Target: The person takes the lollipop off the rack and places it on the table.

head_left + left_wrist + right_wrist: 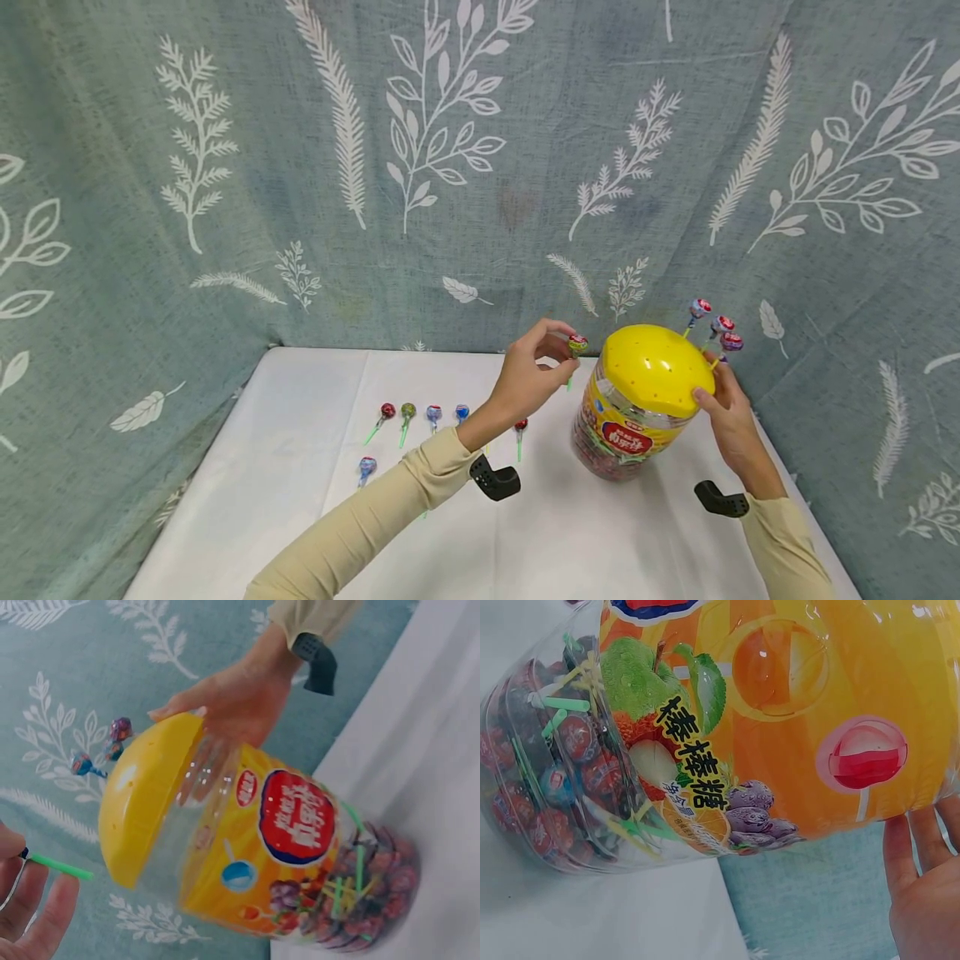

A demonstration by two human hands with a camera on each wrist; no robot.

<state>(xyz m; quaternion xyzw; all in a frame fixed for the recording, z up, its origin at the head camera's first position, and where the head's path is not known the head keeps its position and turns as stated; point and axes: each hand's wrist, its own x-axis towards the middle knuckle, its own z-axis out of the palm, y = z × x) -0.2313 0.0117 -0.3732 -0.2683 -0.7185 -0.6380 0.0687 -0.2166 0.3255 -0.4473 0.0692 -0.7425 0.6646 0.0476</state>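
Head view shows the left hand (528, 372) pinching a wrapped green-stick lollipop (576, 344) beside the clear plastic candy jar (626, 425). Its yellow dome lid (657, 368) is steadied by the right hand (726, 410), fingers relaxed against it, above the white desk (300, 467).

A makeshift recording booth: leaf-print curtains (450, 167) (teal) enclose a white-clothed table (300, 467); nothing homely.
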